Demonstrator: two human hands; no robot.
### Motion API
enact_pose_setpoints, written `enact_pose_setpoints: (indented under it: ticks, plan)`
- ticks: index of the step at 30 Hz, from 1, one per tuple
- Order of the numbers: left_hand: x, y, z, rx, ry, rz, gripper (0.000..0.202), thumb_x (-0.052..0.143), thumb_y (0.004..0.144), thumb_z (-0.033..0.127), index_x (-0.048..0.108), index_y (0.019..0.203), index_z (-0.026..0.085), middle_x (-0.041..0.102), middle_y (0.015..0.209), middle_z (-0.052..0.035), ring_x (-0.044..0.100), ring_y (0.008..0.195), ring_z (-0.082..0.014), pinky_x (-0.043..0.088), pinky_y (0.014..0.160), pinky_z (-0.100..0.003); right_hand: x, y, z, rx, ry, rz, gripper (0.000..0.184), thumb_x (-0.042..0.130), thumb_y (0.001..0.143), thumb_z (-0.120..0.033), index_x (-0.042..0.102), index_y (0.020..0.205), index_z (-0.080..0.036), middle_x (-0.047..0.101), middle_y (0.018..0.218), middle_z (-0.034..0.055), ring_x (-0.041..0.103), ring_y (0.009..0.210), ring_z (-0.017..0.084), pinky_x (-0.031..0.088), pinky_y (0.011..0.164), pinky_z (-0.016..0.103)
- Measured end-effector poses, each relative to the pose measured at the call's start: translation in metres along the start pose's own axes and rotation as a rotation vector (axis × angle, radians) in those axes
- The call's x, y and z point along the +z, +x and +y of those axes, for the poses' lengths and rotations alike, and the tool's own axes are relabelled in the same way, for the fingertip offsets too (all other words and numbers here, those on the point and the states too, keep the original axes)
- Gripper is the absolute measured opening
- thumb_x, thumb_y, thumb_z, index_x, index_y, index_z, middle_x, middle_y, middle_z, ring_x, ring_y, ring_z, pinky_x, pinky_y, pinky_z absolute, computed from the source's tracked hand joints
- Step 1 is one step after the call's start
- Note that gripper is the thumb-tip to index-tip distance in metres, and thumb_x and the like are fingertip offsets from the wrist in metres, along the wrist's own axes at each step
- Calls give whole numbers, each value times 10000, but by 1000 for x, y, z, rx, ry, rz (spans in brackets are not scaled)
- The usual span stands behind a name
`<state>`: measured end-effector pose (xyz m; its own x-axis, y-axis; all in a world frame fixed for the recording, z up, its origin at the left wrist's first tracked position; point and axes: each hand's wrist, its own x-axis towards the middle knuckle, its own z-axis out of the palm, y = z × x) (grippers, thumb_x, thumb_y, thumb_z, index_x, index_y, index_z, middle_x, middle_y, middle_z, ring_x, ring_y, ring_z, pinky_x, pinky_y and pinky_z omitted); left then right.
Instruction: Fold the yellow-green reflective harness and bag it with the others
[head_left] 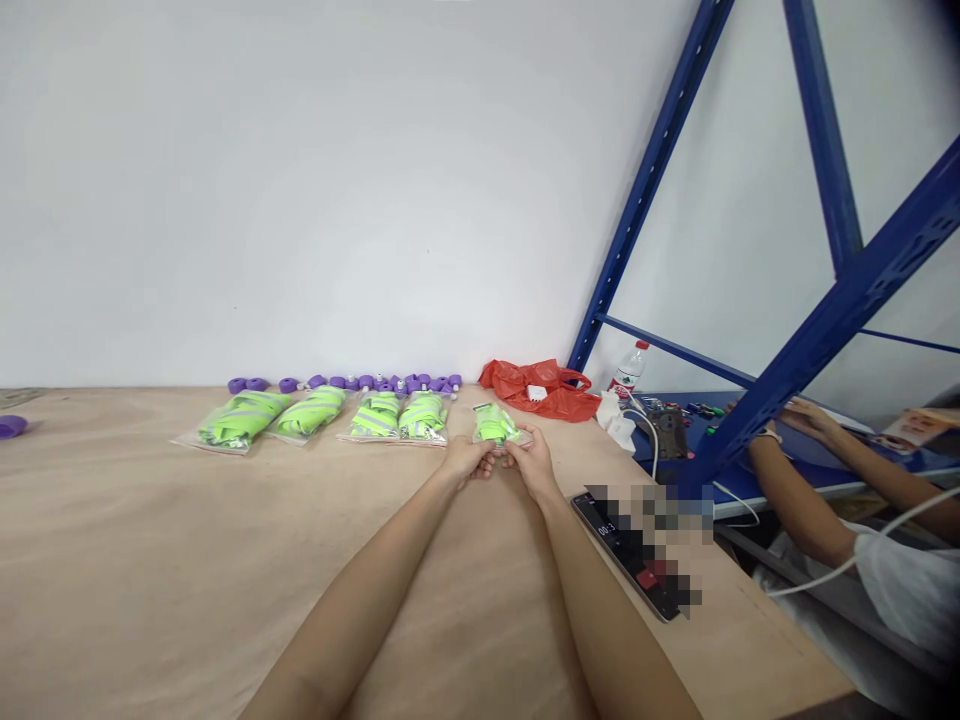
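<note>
Both my hands grip the near edge of a clear plastic bag with a neon-green reflective strap folded inside. My left hand pinches its left corner, fingers curled in. On the right corner, my right hand is closed with the thumb over the plastic. To the left lie several similar bags of green straps: a pair side by side, a nearer bag and its neighbour, then another bag and a larger bag. The bag's closure is too small to make out.
Several purple rings line the wall; a purple piece lies far left. A red plastic bag holds a white charger. A phone lies right. Beyond the blue rack are a bottle and another person's arms.
</note>
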<state>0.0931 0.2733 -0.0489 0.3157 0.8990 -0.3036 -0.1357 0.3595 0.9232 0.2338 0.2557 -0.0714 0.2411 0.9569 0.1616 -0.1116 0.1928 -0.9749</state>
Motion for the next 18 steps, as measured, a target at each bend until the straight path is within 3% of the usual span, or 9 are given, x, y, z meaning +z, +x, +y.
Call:
enact_pose_setpoints:
  ticks: [5, 9, 11, 14, 18]
  plan:
    - [-1, 3, -2, 51, -36, 40, 174, 701, 769, 205, 627, 653, 99, 565, 513, 18, 464, 384, -51, 409, 430, -196, 1, 2, 3, -13, -19, 10, 510, 744, 678, -390, 507, 1100, -229, 623, 585, -74, 520, 421, 113, 520, 483, 265]
    - [-4, 5, -2, 112, -64, 63, 196, 680, 785, 262, 638, 676, 105, 536, 507, 32, 448, 381, -54, 406, 426, -204, -5, 4, 6, -22, -49, 135, 378, 614, 762, -389, 546, 1103, -241, 646, 670, -36, 536, 468, 136, 512, 488, 276]
    - [-5, 5, -2, 148, -73, 63, 231, 667, 802, 312, 645, 695, 109, 529, 510, 35, 444, 383, -57, 396, 419, -204, -7, 5, 7, -99, -148, 171, 342, 584, 739, -302, 578, 1076, -250, 674, 837, 1, 597, 610, 159, 537, 573, 292]
    - [-7, 4, -3, 198, -74, 51, 305, 678, 798, 398, 637, 688, 116, 523, 505, 37, 435, 377, -57, 378, 407, -204, -7, 3, 5, -300, -339, 132, 387, 606, 664, -196, 623, 1046, -249, 638, 1092, 43, 620, 916, 201, 533, 839, 345]
    - [-8, 2, -4, 253, -57, 20, 401, 687, 771, 513, 647, 707, 119, 526, 509, 32, 436, 379, -64, 369, 397, -210, 0, -1, -2, -423, -435, 64, 222, 640, 738, -273, 684, 953, -241, 624, 1120, 75, 574, 1111, 239, 449, 1015, 408]
